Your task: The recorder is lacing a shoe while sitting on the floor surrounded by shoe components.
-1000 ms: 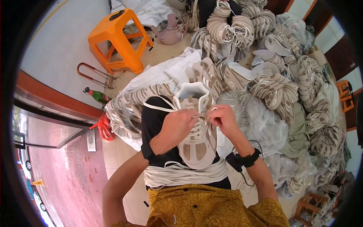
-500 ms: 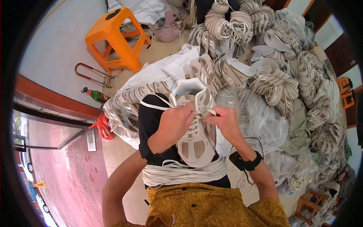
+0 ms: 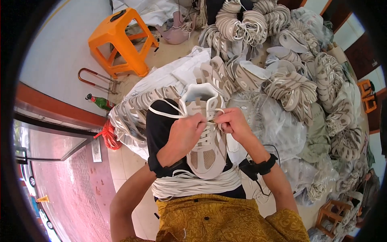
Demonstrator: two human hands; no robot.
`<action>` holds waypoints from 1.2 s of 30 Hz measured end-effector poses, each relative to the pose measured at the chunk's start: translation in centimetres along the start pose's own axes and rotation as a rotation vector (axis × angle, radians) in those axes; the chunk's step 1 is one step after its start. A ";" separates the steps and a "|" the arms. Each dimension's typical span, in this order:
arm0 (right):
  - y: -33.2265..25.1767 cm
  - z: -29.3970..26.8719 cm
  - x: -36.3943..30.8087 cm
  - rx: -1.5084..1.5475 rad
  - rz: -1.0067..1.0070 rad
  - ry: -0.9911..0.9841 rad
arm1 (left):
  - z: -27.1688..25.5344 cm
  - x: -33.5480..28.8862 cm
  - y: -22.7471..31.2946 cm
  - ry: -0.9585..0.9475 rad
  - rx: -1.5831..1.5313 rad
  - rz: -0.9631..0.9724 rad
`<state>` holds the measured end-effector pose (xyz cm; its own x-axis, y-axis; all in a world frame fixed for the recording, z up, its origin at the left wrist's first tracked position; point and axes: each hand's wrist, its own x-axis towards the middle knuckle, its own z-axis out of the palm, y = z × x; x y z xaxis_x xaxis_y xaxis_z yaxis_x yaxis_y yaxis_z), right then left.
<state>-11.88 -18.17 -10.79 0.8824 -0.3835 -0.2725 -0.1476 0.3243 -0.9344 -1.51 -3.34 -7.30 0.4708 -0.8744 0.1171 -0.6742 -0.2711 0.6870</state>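
Observation:
A beige and white sneaker upper [image 3: 207, 159] rests on my lap, its toe pointing toward me and its padded collar away. White lace crosses its front in several rows. My left hand [image 3: 186, 131] is closed in a pinch on the shoelace [image 3: 169, 115], which loops out to the left over my dark-clad knee. On the other side of the eyelets, my right hand [image 3: 232, 123] pinches lace too, with a small loop standing above its fingertips. Both hands are close together over the upper lacing. A bundle of loose white laces [image 3: 193, 185] lies across my lap.
Bundled shoe uppers [image 3: 292, 90] and clear plastic bags [image 3: 278, 125] cover the floor ahead and to the right. More uppers [image 3: 129, 117] lie on white sheeting at left. An orange stool [image 3: 121, 42], a green bottle [image 3: 100, 102] and a red plastic bag [image 3: 109, 135] stand near the doorway.
My right hand has shifted slightly left and up, nearer the sneaker's eyelets, its fingers curled tighter. The left hand stays nearly in place on the lace.

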 end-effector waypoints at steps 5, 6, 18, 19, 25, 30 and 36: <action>-0.5 0.4 0.2 0.324 0.288 0.011 | 0.5 -0.1 0.8 0.023 0.178 0.143; -0.2 0.3 0.4 0.380 0.292 -0.006 | 0.8 0.0 0.7 0.023 0.178 0.144; -0.8 1.6 0.1 -0.521 -0.481 0.079 | 1.2 0.8 0.2 0.126 0.510 0.257; -0.8 1.6 0.3 -0.700 -0.650 0.080 | 1.3 0.7 0.3 0.146 0.538 0.282; 0.4 1.5 0.3 -0.934 -0.899 0.210 | 1.6 0.5 0.5 0.156 0.633 0.332; 2.1 1.3 -0.6 -0.493 -0.522 0.322 | -2.2 -1.3 0.2 0.038 -0.050 0.046; 3.0 1.5 -0.5 -0.135 -0.366 0.303 | -14.1 -3.9 -5.0 0.307 -0.480 -0.297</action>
<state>-12.08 -15.72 -13.06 0.7204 -0.6922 0.0435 0.0735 0.0139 -0.9972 8.03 7.09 -1.04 0.7877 -0.6155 0.0237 -0.1940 -0.2113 0.9580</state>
